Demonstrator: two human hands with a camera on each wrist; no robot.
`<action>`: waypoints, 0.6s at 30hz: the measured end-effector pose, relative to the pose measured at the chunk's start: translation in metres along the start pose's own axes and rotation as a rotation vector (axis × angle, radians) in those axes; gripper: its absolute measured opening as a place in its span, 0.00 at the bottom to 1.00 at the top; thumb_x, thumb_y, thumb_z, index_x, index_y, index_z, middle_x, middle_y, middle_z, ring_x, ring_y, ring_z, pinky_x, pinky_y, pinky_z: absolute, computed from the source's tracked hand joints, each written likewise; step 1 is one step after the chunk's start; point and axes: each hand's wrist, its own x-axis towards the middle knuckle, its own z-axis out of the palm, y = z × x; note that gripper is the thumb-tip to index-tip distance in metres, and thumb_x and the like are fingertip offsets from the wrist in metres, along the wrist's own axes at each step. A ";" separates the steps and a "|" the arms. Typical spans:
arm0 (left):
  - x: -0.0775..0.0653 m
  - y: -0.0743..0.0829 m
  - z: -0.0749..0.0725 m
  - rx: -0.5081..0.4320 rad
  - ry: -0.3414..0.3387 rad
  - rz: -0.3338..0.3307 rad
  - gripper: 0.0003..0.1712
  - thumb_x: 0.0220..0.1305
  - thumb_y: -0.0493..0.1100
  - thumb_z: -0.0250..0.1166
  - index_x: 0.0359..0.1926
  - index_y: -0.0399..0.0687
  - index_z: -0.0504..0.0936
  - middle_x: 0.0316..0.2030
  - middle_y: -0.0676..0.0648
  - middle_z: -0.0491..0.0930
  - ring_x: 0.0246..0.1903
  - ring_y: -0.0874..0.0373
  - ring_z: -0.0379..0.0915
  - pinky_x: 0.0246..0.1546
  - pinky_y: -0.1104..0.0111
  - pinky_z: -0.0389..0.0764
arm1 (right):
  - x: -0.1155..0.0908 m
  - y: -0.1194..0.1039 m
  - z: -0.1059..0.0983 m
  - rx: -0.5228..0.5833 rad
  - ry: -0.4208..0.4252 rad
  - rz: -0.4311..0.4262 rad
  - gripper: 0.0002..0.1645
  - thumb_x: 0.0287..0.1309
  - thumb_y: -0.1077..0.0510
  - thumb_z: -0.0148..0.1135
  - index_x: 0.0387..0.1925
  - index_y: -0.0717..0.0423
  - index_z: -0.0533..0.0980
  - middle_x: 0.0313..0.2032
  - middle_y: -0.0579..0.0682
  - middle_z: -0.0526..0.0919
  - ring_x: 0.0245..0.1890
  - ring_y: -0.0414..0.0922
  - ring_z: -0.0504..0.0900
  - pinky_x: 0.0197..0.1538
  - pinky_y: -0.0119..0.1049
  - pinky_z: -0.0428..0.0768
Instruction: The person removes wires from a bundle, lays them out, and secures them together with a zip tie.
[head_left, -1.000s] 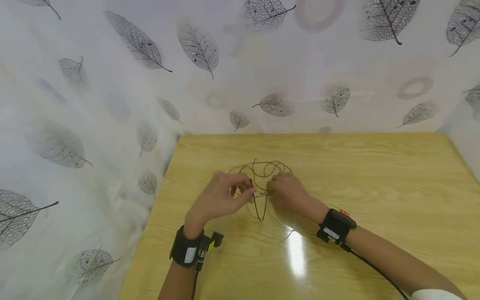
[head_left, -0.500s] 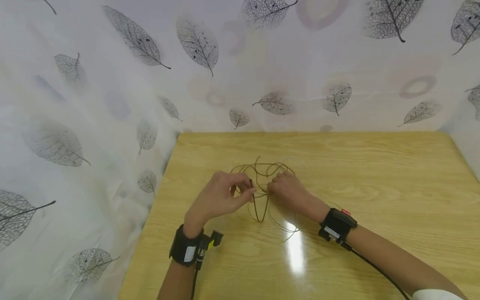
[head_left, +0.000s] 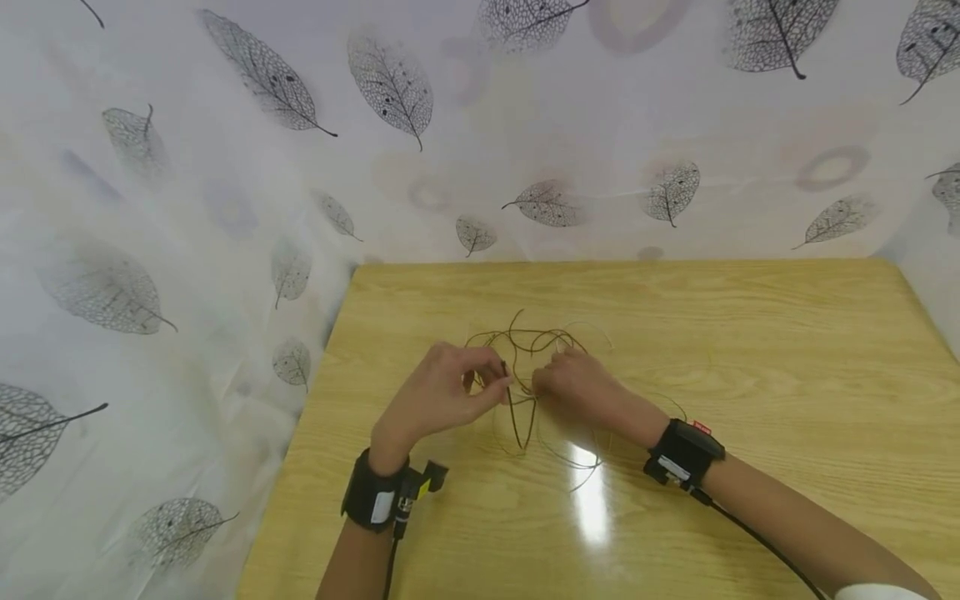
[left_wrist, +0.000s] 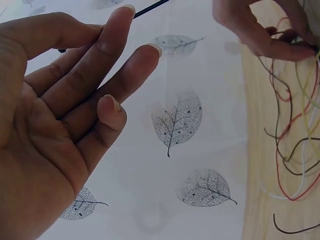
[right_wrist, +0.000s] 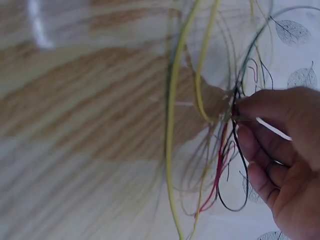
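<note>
My left hand (head_left: 442, 396) pinches a thin black wire (left_wrist: 151, 8) between thumb and fingers, its other fingers loosely bent. From there the wire dips in a narrow V towards my right hand (head_left: 583, 390) in the head view. That hand pinches a bunch of thin wires close over the table, only a short gap from the left fingertips. In the right wrist view the bunch fans out into a yellow wire (right_wrist: 172, 100), a red wire (right_wrist: 218, 167) and a black wire loop (right_wrist: 247, 180). The right fingertips partly hide where the wires meet.
Loose wire loops (head_left: 525, 330) lie on the wood-grain table (head_left: 750, 333) behind the hands. A thin pale wire (head_left: 581, 463) curls in front of the right hand, near a bright reflection. Leaf-patterned sheeting (head_left: 615, 125) rises along the back and left side.
My right hand has shifted slightly towards the near side and right, and its wrist has turned a little. The wire's V hangs slightly lower in view. My left hand keeps its pinch almost unmoved.
</note>
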 end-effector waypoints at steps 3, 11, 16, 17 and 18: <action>0.000 0.000 0.001 0.007 -0.010 -0.016 0.02 0.67 0.40 0.68 0.35 0.49 0.86 0.28 0.63 0.85 0.20 0.66 0.72 0.21 0.72 0.71 | 0.000 0.000 -0.005 0.064 0.002 0.064 0.10 0.58 0.62 0.72 0.41 0.53 0.81 0.22 0.42 0.78 0.22 0.39 0.72 0.38 0.38 0.77; 0.002 0.001 0.001 0.059 0.011 -0.019 0.02 0.65 0.40 0.68 0.36 0.50 0.87 0.28 0.63 0.85 0.18 0.66 0.69 0.19 0.73 0.68 | 0.004 0.001 -0.006 0.119 -0.003 0.074 0.04 0.60 0.64 0.70 0.31 0.52 0.85 0.24 0.43 0.83 0.24 0.39 0.75 0.40 0.42 0.77; 0.004 0.000 0.000 0.101 0.039 0.000 0.02 0.65 0.39 0.69 0.35 0.51 0.87 0.29 0.61 0.86 0.19 0.70 0.69 0.19 0.74 0.69 | 0.002 0.006 0.001 0.147 0.033 0.041 0.09 0.54 0.67 0.72 0.28 0.49 0.86 0.27 0.42 0.87 0.27 0.41 0.82 0.40 0.42 0.81; 0.003 0.000 0.000 0.102 0.036 -0.005 0.02 0.65 0.40 0.69 0.35 0.51 0.87 0.29 0.61 0.86 0.18 0.70 0.68 0.19 0.74 0.69 | 0.002 0.006 0.001 0.155 0.038 0.037 0.08 0.54 0.67 0.73 0.29 0.49 0.87 0.28 0.42 0.87 0.28 0.42 0.84 0.40 0.42 0.82; 0.003 -0.001 0.000 0.098 0.028 -0.014 0.02 0.65 0.40 0.69 0.35 0.51 0.87 0.29 0.61 0.86 0.18 0.69 0.68 0.19 0.74 0.69 | 0.002 0.007 0.001 0.163 0.042 0.036 0.08 0.53 0.67 0.73 0.29 0.49 0.87 0.29 0.43 0.88 0.29 0.43 0.84 0.40 0.41 0.83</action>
